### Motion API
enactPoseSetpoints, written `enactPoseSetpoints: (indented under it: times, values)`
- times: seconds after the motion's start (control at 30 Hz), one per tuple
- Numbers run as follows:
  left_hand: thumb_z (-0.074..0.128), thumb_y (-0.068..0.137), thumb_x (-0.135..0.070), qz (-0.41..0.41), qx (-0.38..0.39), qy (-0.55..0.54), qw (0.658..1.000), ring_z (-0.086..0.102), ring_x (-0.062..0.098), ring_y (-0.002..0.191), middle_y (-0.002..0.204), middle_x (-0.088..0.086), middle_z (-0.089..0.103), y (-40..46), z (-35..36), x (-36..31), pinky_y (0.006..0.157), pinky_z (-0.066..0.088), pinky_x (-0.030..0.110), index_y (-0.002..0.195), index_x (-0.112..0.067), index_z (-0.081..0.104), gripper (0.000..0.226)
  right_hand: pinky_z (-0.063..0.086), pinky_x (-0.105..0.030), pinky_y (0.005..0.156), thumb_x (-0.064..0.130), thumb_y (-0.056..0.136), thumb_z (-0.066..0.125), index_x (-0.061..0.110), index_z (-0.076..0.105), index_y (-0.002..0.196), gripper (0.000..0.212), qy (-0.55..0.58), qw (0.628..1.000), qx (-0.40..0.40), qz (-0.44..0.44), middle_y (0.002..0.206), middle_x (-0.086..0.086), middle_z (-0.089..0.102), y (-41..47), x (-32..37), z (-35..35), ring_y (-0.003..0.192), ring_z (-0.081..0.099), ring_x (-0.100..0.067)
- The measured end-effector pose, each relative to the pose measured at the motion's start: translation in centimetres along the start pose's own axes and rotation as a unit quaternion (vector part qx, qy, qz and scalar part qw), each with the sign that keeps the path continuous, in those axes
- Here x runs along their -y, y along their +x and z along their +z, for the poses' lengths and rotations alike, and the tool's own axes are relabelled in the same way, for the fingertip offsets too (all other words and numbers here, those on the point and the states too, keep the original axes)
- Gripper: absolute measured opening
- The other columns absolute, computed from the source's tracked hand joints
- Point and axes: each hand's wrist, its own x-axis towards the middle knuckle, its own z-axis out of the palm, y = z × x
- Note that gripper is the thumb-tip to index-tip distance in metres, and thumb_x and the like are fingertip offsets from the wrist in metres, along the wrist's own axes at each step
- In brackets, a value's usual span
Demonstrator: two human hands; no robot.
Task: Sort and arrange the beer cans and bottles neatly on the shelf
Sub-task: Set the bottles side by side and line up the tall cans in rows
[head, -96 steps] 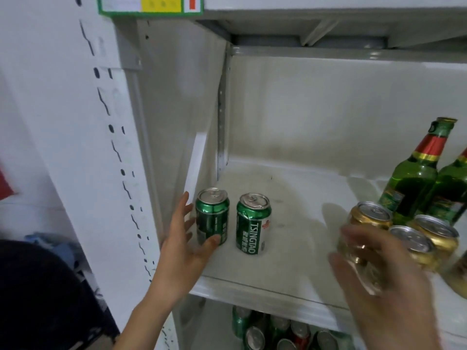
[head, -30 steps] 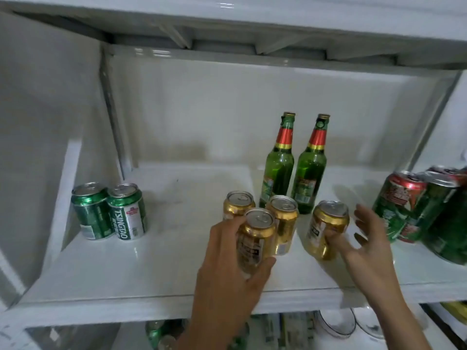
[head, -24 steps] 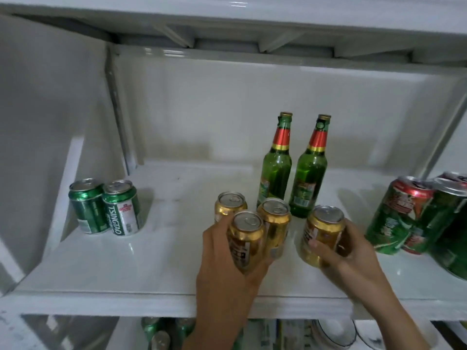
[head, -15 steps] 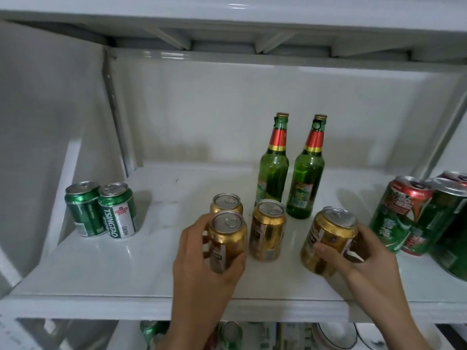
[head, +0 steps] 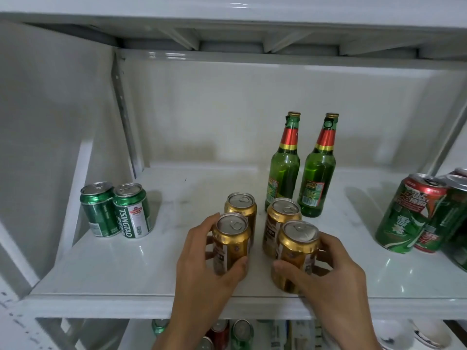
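Several gold beer cans stand in a tight block near the front middle of the white shelf (head: pixel 106 271). My left hand (head: pixel 202 269) is wrapped around the front-left gold can (head: pixel 231 242). My right hand (head: pixel 328 274) grips the front-right gold can (head: pixel 295 253). Behind them stand two more gold cans, one at the back left (head: pixel 241 204) and one at the back right (head: pixel 279 218). Two green glass bottles with red neck labels, one (head: pixel 283 168) beside the other (head: pixel 318 170), stand upright just behind. Two small green Tsingtao cans (head: pixel 116 209) sit at the left wall.
Taller green-and-red cans (head: pixel 414 213) crowd the shelf's right end. The shelf above (head: pixel 227 11) hangs low overhead. Below the front lip, more cans (head: pixel 227 334) and white bowls (head: pixel 414 334) sit on the lower shelf.
My right hand has slid its gold can leftward against the others. My left hand has shifted its can slightly, so the gold cans now form a two-by-two block.
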Motion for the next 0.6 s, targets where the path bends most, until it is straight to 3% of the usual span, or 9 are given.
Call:
enactPoseSetpoints:
  times: [0.1, 0.17, 0.27, 0.37, 0.5, 0.6]
  values:
    - [0.095, 0.069, -0.025, -0.011, 0.021, -0.020, 1.000, 0.052, -0.015, 0.119, 0.130, -0.041, 0.049, 0.2, -0.1, 0.1, 0.091, 0.050, 0.014, 0.132, -0.064, 0.040, 0.092, 0.045, -0.004, 0.057, 0.047, 0.048, 0.095, 0.045, 0.049, 0.113, 0.080, -0.026, 0.999, 0.001, -0.027, 0.098, 0.031, 0.058, -0.6, 0.3, 1.0, 0.093, 0.054, 0.023]
    - [0.097, 0.066, -0.034, -0.027, 0.047, -0.040, 0.998, 0.048, -0.017, 0.123, 0.134, -0.041, 0.047, 0.4, -0.6, 0.1, 0.097, 0.049, 0.018, 0.133, -0.067, 0.037, 0.096, 0.046, -0.007, 0.061, 0.050, 0.047, 0.095, 0.046, 0.046, 0.115, 0.083, -0.020, 0.999, 0.008, -0.024, 0.105, 0.031, 0.056, -0.6, 0.1, 1.3, 0.097, 0.053, 0.020]
    - [0.096, 0.050, -0.063, -0.053, 0.100, -0.085, 0.990, 0.041, -0.014, 0.136, 0.147, -0.038, 0.041, 1.3, -1.8, 0.2, 0.109, 0.042, 0.025, 0.144, -0.066, 0.031, 0.114, 0.046, -0.020, 0.092, 0.060, 0.040, 0.092, 0.047, 0.040, 0.130, 0.104, 0.027, 0.998, 0.057, -0.009, 0.125, 0.036, 0.042, -0.1, -0.6, 1.2, 0.117, 0.050, 0.004]
    - [0.096, 0.039, -0.069, -0.060, 0.186, -0.096, 0.976, 0.027, -0.014, 0.147, 0.160, -0.039, 0.024, 3.1, -3.1, 0.8, 0.119, 0.032, 0.028, 0.150, -0.069, 0.016, 0.137, 0.034, -0.041, 0.117, 0.071, 0.035, 0.092, 0.056, 0.025, 0.146, 0.130, 0.100, 0.985, 0.143, 0.005, 0.148, 0.035, 0.031, 0.6, -1.2, 0.2, 0.143, 0.034, -0.004]
    - [0.101, 0.039, -0.060, -0.079, 0.337, -0.081, 0.935, 0.020, -0.008, 0.153, 0.165, -0.038, 0.012, 6.0, -4.6, 2.4, 0.125, 0.029, 0.033, 0.154, -0.067, 0.001, 0.152, 0.022, -0.045, 0.124, 0.051, 0.045, 0.100, 0.059, 0.005, 0.153, 0.144, 0.077, 0.959, 0.273, -0.008, 0.162, 0.032, 0.017, 2.9, -1.9, -2.0, 0.152, 0.018, -0.001]
    - [0.104, 0.047, -0.045, -0.093, 0.405, -0.075, 0.906, 0.026, -0.002, 0.154, 0.166, -0.034, 0.015, 7.7, -4.9, 3.3, 0.126, 0.032, 0.039, 0.156, -0.062, -0.002, 0.153, 0.031, -0.042, 0.122, 0.025, 0.056, 0.101, 0.047, 0.011, 0.157, 0.136, 0.085, 0.934, 0.347, -0.010, 0.159, 0.022, 0.036, 4.5, -1.9, -2.7, 0.147, 0.035, -0.005]
